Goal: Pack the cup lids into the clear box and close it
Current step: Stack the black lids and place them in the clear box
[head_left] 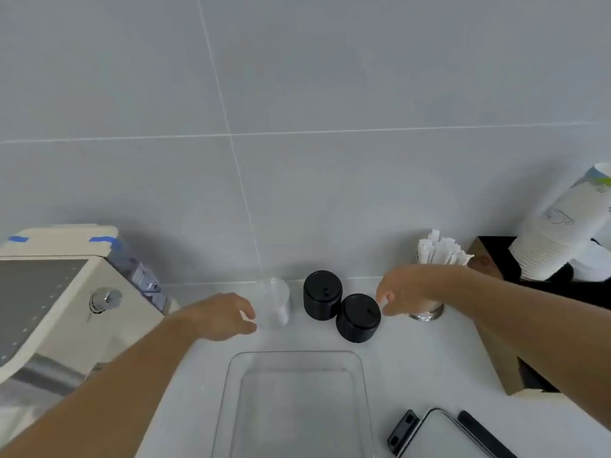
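An open clear box (231, 368) sits on the white counter in front of me, with nothing inside. Its lid (439, 434), with black clasps, lies to the right of it. Behind the box stand two stacks of black cup lids, one at the back (322, 294) and one nearer (358, 317), and a stack of clear lids (274, 300) to their left. My left hand (221, 317) is beside the clear stack, fingers apart and touching or almost touching it. My right hand (406, 289) hovers just right of the nearer black stack, fingers apart, holding nothing.
A beige machine (59, 299) fills the left side of the counter. A metal cup of wrapped straws (436, 256) stands behind my right hand. At the right, a brown and black holder (502, 358) carries a leaning stack of paper cups (558, 233). A grey tiled wall rises behind.
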{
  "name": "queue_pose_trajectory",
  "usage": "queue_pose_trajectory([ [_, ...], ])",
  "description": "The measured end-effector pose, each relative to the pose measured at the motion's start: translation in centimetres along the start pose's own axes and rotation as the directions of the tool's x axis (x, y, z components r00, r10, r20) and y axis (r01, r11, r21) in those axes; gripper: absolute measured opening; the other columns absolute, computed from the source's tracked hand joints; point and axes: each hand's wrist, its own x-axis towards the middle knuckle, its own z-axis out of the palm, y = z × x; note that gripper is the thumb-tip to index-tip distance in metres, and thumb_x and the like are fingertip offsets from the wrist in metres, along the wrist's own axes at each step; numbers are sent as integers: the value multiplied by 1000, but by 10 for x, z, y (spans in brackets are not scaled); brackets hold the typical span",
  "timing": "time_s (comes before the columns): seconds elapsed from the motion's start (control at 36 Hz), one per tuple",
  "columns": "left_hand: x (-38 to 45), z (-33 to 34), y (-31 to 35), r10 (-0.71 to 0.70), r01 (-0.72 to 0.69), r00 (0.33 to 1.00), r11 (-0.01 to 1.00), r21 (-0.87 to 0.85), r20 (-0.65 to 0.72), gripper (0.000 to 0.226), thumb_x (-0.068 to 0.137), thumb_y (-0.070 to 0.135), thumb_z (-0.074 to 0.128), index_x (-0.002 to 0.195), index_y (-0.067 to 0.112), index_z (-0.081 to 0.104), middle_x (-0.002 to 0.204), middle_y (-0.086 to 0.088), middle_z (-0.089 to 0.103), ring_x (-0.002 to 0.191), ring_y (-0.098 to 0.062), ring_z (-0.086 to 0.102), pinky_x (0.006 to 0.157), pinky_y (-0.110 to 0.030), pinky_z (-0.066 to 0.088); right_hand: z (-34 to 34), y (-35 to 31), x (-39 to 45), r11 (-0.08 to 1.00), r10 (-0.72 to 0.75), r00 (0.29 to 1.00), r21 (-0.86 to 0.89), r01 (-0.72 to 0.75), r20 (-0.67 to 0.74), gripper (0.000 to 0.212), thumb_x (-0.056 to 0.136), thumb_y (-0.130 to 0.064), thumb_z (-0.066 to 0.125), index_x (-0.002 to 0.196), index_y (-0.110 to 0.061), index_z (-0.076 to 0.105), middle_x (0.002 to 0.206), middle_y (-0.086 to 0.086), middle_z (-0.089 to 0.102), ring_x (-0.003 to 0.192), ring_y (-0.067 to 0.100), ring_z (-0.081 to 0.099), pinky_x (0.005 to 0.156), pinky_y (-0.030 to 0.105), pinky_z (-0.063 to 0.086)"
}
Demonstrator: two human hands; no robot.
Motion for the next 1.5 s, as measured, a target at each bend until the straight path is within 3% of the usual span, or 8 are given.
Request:
queue_pose_trajectory([
  [0.08, 15, 8, 8, -22, 19, 1000, 991, -130, -21, 39, 84, 54, 61, 117, 34, 64, 117, 10, 59, 99, -11, 59, 91, -26, 46, 5, 7, 19, 998, -16, 1000, 66, 17, -12, 24, 88, -37, 46, 87, -22, 65, 94, -6, 59, 95, 23, 53, 89, 38, 48],
  [0.22, 28, 27, 31, -97, 71, 995, 891, -449, -35, 36, 79, 48, 68, 108, 26, 71, 107, 8, 66, 97, -13, 65, 88, -27, 51, 10, 17, 45, 975, 45, 997, 222, -31, -57, 41, 87, -39, 47, 102, -4, 64, 109, 10, 69, 105, 29, 64, 94, 42, 50],
  [0.47, 55, 44, 85, -219, 238, 961, 334, -912, 170, 25, 80, 21, 64, 69, 17, 42, 63, 1, 39, 60, -17, 37, 75, -26, 47, 16, 22, 100, 934, 6, 996, 357, 27, -91, 35, 95, -30, 46, 66, -10, 43, 67, 5, 39, 65, 22, 37, 58, 30, 30],
  [0.67, 78, 63, 105, -189, 331, 936, 171, -928, 298, 38, 87, 40, 69, 109, 14, 52, 107, -9, 56, 105, -20, 59, 95, -34, 53, 21, 19, 131, 821, 60, 992, 571, 17, -115, 29, 95, -27, 49, 77, -5, 56, 77, 11, 50, 73, 21, 43, 65, 33, 41],
  [0.89, 98, 72, 116, -257, 312, 901, -179, -933, 351, 70, 88, 34, 70, 143, 2, 40, 141, -19, 44, 113, -27, 54, 107, -40, 45, 29, 20, 171, 616, 120, 986, 787, 20, -120, 37, 88, -28, 58, 101, 6, 66, 88, 23, 58, 81, 25, 56, 85, 43, 51],
  [1.03, 109, 78, 117, -257, 302, 895, -250, -920, 363, 38, 90, 31, 67, 116, 5, 55, 118, -14, 53, 99, -23, 53, 107, -38, 44, 33, 18, 190, 573, 88, 991, 819, 34, -103, 45, 89, -33, 59, 112, 6, 62, 111, 25, 66, 105, 40, 63, 94, 44, 49],
  [1.08, 112, 79, 118, -243, 282, 905, -269, -921, 348, 26, 93, 29, 64, 108, 9, 57, 107, -7, 58, 97, -20, 55, 109, -38, 42, 35, 18, 198, 542, 75, 993, 840, 35, -89, 38, 88, -34, 59, 97, 3, 68, 90, 17, 65, 87, 30, 62, 84, 35, 49],
  [1.5, 122, 85, 117, -298, 229, 908, -232, -945, 293, 13, 93, 25, 65, 89, 14, 60, 109, -9, 64, 109, -22, 59, 100, -35, 47, 44, 14, 218, 337, -76, 997, 941, 21, 6, 27, 93, -28, 58, 109, -10, 71, 116, 8, 70, 105, 22, 66, 97, 36, 51],
])
